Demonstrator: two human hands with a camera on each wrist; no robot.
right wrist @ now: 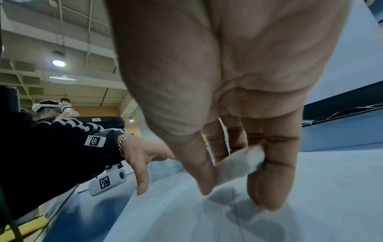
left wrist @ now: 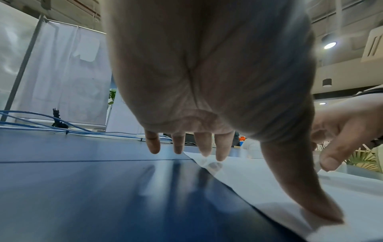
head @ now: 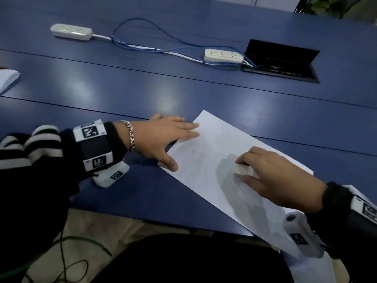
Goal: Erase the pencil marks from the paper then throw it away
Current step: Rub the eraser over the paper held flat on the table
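A white paper sheet (head: 206, 180) lies slantwise on the blue table (head: 122, 94), near its front edge, with only faint grey marks on it. My left hand (head: 180, 145) presses flat on the sheet's left edge, fingers straight and thumb spread; the left wrist view shows the fingertips (left wrist: 220, 155) and thumb on the paper (left wrist: 279, 188). My right hand (head: 242, 170) pinches a small white eraser (head: 241, 172) against the middle of the sheet. In the right wrist view the eraser (right wrist: 238, 163) sits between thumb and fingers (right wrist: 269, 188), its end on the paper (right wrist: 207, 226).
Two white power strips (head: 71, 32) (head: 224, 55) joined by blue cables (head: 142, 44) lie at the back, beside an open black cable hatch (head: 281, 64). A paper stack (head: 8, 78) sits at the left edge. Another white sheet (head: 314, 268) hangs at the lower right.
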